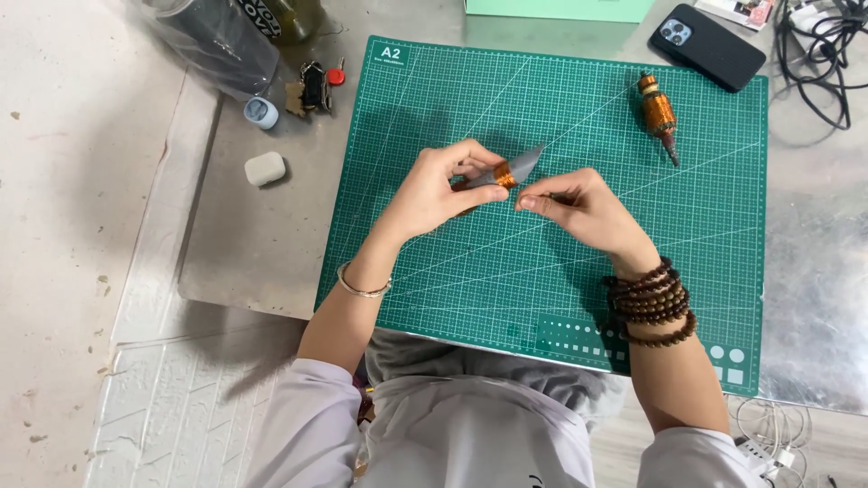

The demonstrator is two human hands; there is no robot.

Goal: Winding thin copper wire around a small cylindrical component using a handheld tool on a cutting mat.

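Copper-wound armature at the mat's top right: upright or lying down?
Lying down. The copper-wound armature rests on its side on the green cutting mat, shaft pointing toward the lower right, apart from both hands.

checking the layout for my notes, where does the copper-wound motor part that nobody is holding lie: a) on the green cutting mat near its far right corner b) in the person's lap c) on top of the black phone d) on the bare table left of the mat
a: the copper-wound motor part lies on the green cutting mat near its far right corner, beside but apart from the black phone.
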